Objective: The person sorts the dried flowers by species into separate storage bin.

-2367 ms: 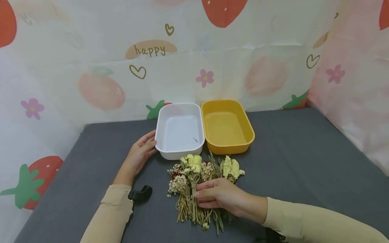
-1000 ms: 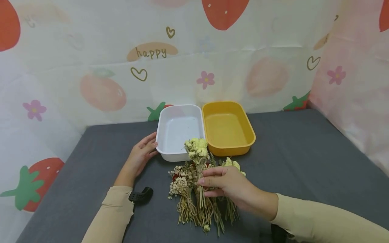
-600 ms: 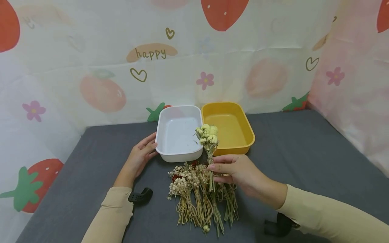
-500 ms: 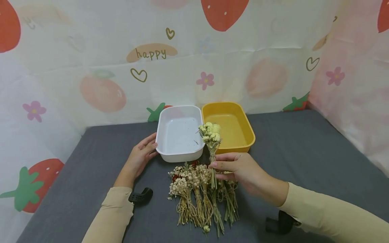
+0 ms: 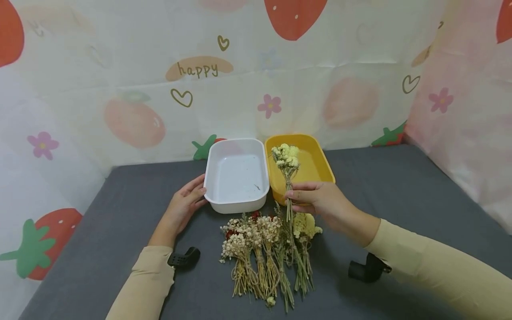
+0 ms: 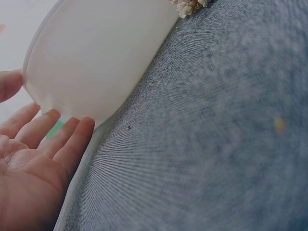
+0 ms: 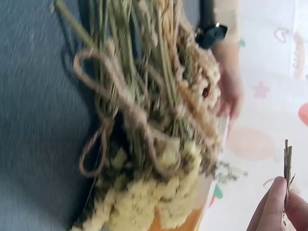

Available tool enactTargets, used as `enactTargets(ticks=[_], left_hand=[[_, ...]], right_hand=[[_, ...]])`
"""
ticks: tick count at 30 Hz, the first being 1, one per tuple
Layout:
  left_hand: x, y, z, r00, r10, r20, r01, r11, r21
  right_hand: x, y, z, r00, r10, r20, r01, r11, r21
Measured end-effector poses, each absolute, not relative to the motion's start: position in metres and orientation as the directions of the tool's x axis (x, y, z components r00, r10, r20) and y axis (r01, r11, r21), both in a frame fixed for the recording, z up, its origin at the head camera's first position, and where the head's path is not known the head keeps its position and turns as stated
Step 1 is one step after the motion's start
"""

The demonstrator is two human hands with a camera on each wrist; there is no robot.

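Observation:
In the head view my right hand (image 5: pixel 326 202) pinches the tied stems of a small bunch of pale yellow dried flowers (image 5: pixel 287 155). The bunch is upright, its heads in front of the yellow tray (image 5: pixel 316 166); its height above the tray is hard to tell. Only the stem ends (image 7: pixel 287 159) show between thumb and fingers in the right wrist view. My left hand (image 5: pixel 186 202) touches the left side of the white tray (image 5: pixel 236 207), thumb near the rim. Its fingertips (image 6: pixel 85 124) lie fairly straight against the tray's wall in the left wrist view.
Several dried bunches lie in front of the trays: cream ones (image 5: pixel 236 244) at left and a yellow one (image 5: pixel 305 226) at right, tied with twine (image 7: pixel 137 115). A loose yellow flower head (image 5: pixel 270 301) lies near their stems. Dark grey cloth (image 5: pixel 400 200) covers the table.
My right hand has lifted the yellow bunch from among the others and carried it forward and right, from the pile to the yellow tray. My left hand has stayed at the white tray.

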State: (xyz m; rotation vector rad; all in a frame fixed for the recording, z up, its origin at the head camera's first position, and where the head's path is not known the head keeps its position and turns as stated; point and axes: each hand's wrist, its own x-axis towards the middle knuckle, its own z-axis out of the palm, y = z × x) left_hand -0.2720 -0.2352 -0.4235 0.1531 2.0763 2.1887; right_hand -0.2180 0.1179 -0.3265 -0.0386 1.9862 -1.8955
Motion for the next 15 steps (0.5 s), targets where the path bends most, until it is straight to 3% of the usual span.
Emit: enactTargets(ticks=[15], left_hand=[[-0.271,-0.235,-0.424,-0.989,0.150,-0.018,-0.026,-0.052,0.998]], right_hand=[[-0.262,0.118,-0.326,-0.923,-0.239,-0.302,0.278,0.130,-0.952]])
